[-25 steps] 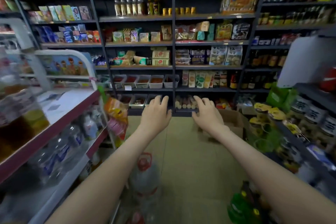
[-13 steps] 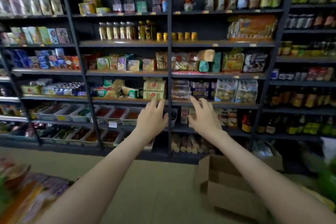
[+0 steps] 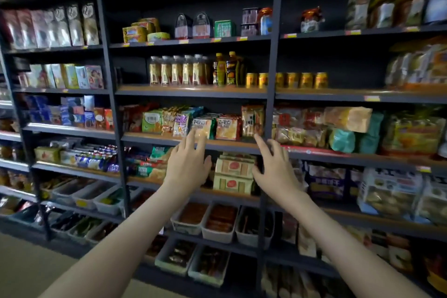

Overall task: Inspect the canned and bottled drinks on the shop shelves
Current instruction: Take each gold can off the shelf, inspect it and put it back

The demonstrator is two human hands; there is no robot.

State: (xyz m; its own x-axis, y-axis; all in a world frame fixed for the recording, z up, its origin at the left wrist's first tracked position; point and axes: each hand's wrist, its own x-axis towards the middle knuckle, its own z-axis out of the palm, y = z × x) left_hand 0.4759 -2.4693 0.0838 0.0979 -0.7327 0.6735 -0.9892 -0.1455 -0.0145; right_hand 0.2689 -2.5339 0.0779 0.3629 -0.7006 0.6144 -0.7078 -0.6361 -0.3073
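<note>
While the left grip (image 3: 187, 169) and right grip (image 3: 275, 172) hover spread and empty, bottles (image 3: 179, 70) and cans (image 3: 300, 80) above stand untouched: inspection seemingly unstarted.

Dark metal shelving (image 3: 193, 92) fills the wall. Level with the left fingers (image 3: 191, 143) and the right fingers (image 3: 263, 149), one board carries snack packets (image 3: 205, 124) standing in a row. On the next board above the fingertips stand clear bottles (image 3: 177, 70), two yellow-capped bottles (image 3: 226, 69) just right of them, then small gold cans (image 3: 300, 80) running on past the upright. Just below the fingers, between the two sets, flat boxes (image 3: 233, 174) lie stacked. Lower still, white plastic tubs (image 3: 217, 221) sit side by side.
</note>
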